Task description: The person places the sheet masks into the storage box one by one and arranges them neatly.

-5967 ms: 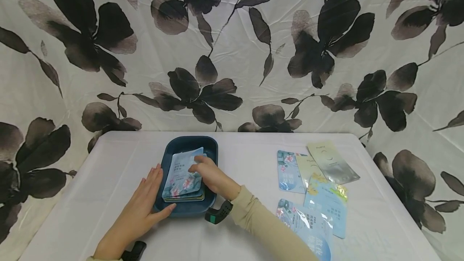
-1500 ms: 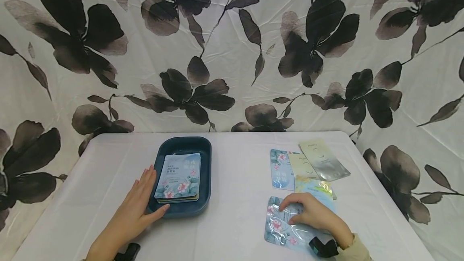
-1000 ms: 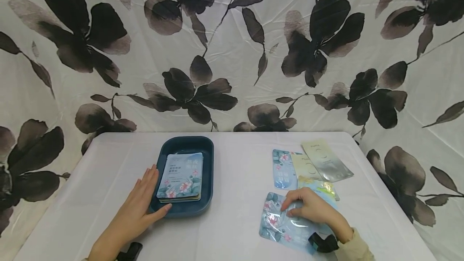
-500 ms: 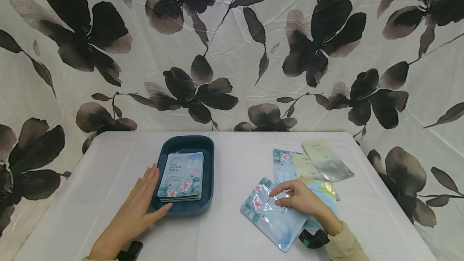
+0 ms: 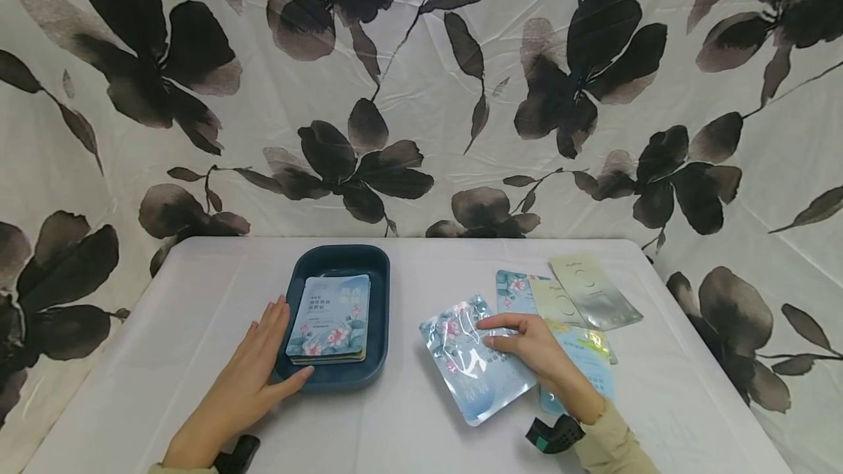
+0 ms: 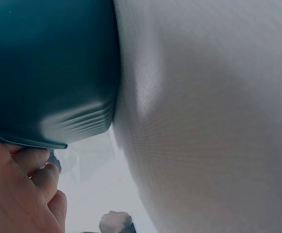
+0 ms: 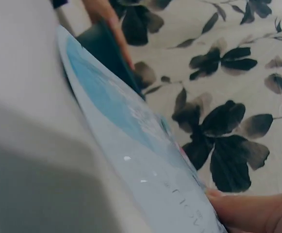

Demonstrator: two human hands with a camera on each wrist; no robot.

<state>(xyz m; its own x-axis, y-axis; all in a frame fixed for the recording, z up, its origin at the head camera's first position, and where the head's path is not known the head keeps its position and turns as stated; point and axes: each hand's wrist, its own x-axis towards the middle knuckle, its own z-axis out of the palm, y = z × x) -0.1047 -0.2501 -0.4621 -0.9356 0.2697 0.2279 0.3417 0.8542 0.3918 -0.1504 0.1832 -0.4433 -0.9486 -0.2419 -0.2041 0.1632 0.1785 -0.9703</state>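
Note:
My right hand (image 5: 543, 353) pinches a shiny blue sheet mask packet (image 5: 469, 379) with pink flowers between thumb and fingers. Tilted, it hangs a little above the white table, and its flat side fills the middle of the right wrist view. On the left, my left hand (image 5: 244, 386) rests with straight fingers along the near-left side of a dark blue tray (image 5: 379, 335). Inside the tray lies a neat stack of similar packets (image 5: 329, 317), a flowered blue one on top. The left wrist view shows the tray's outer wall (image 6: 48, 73) close up, the fingers at its rim.
Right of the right hand lie loose packets: a flowered blue one (image 5: 514, 291), a small pale green one (image 5: 549, 295), a green and silver one (image 5: 596, 295) and a blue-yellow one (image 5: 586, 360). A floral cloth (image 5: 408, 93) hangs behind the white table (image 5: 421, 430).
The right hand left the tray's stack, took hold of the flowered packet at the right, then lifted and turned it leftward. The left hand has stayed at the tray.

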